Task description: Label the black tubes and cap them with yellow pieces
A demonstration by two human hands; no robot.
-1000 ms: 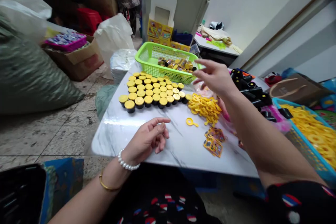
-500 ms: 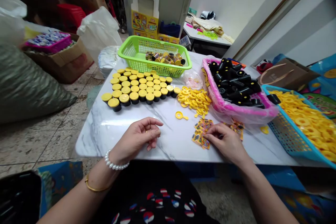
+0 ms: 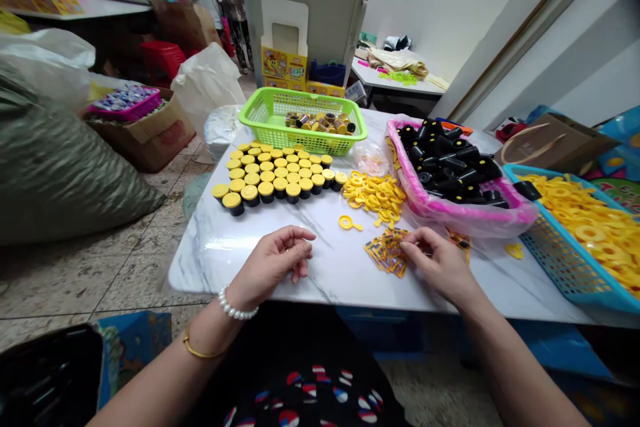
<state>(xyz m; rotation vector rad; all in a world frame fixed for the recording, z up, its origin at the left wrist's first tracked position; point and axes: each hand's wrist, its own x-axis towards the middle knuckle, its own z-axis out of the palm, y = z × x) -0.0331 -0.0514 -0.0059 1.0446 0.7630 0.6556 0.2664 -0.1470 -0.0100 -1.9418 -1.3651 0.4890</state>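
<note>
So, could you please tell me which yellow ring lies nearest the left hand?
The single ring with a handle, lying alone between the left hand and the yellow pile; the others there are heaped together.

Chinese lettering (image 3: pixel 297 72) on the yellow box (image 3: pixel 274 65), its wording too small for certainty.

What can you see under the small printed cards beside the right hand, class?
The white tabletop shows around the cards, which overlap in a loose pile. The tabletop directly beneath them, and the covered parts of the lower cards, cannot be seen.
</note>
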